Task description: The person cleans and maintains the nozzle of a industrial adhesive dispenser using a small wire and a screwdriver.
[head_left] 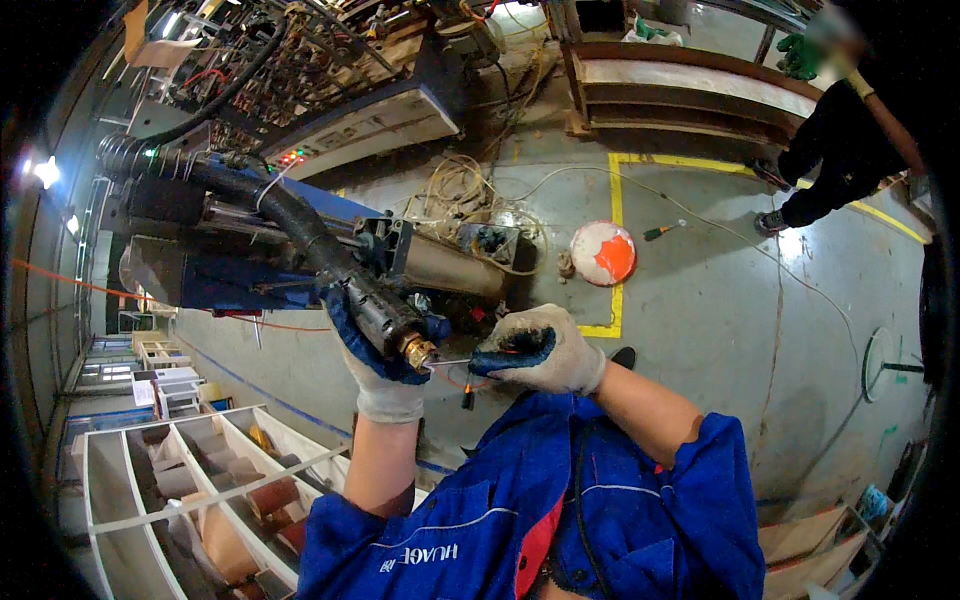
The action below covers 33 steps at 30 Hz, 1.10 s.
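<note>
My left hand [372, 370], in a white glove with dark blue coated palm, wraps round a black cylindrical tool head [385, 315] on the end of a thick black hose [300, 225]. A brass nozzle [418, 349] sticks out of the head toward my right hand. My right hand [535, 350], gloved the same way, is closed on a thin metal rod [450, 363] that reaches to the nozzle's tip. A small dark-handled item [468, 396] shows just below the right hand.
A machine bed [450, 265] lies beyond my hands, with loose cables around it. A white-and-orange round lid [602, 253] is on the floor. A co-worker [840, 150] stands upper right by metal beams [690, 90]. Compartmented shelving [130, 460] is lower left.
</note>
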Tool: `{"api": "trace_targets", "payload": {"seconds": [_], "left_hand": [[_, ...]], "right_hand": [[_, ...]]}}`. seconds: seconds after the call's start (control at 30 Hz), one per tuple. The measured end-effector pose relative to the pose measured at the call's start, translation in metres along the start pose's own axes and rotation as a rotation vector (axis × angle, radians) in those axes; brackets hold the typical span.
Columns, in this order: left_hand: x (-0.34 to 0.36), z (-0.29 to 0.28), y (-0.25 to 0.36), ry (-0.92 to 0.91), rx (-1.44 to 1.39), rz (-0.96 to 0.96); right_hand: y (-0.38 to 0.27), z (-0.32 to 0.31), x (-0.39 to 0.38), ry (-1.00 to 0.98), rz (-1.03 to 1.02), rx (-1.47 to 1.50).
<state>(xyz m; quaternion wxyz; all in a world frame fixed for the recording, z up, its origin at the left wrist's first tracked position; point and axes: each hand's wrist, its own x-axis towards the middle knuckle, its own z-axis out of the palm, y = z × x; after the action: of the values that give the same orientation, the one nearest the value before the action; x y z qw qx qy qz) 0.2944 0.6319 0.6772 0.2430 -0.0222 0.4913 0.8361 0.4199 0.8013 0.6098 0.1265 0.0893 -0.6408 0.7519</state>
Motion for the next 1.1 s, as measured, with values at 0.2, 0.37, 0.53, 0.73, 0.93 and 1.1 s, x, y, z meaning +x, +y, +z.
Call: {"api": "trace_targets", "payload": {"seconds": [0.2, 0.37, 0.53, 0.73, 0.93, 1.1], "left_hand": [[-0.001, 0.004, -0.001, 0.057, 0.0, 0.031], [0.004, -0.005, -0.001, -0.071, -0.048, 0.034], [0.002, 0.002, -0.004, -0.138, -0.157, -0.098], [-0.007, 0.007, -0.002, -0.07, -0.118, -0.131], [-0.005, 0.001, 0.004, -0.122, -0.214, -0.168], [-0.006, -0.003, 0.006, -0.189, -0.233, -0.164]], "right_hand": [[0.009, 0.012, -0.001, 0.081, -0.063, 0.078], [0.007, 0.008, -0.003, 0.038, 0.016, 0.101], [0.011, -0.002, -0.003, 0.055, -0.215, -0.188], [-0.01, -0.029, 0.009, -0.013, -0.458, -0.737], [0.0, -0.023, 0.023, -0.049, -0.503, -0.482], [0.012, -0.01, 0.026, -0.028, -0.497, -0.308]]}}
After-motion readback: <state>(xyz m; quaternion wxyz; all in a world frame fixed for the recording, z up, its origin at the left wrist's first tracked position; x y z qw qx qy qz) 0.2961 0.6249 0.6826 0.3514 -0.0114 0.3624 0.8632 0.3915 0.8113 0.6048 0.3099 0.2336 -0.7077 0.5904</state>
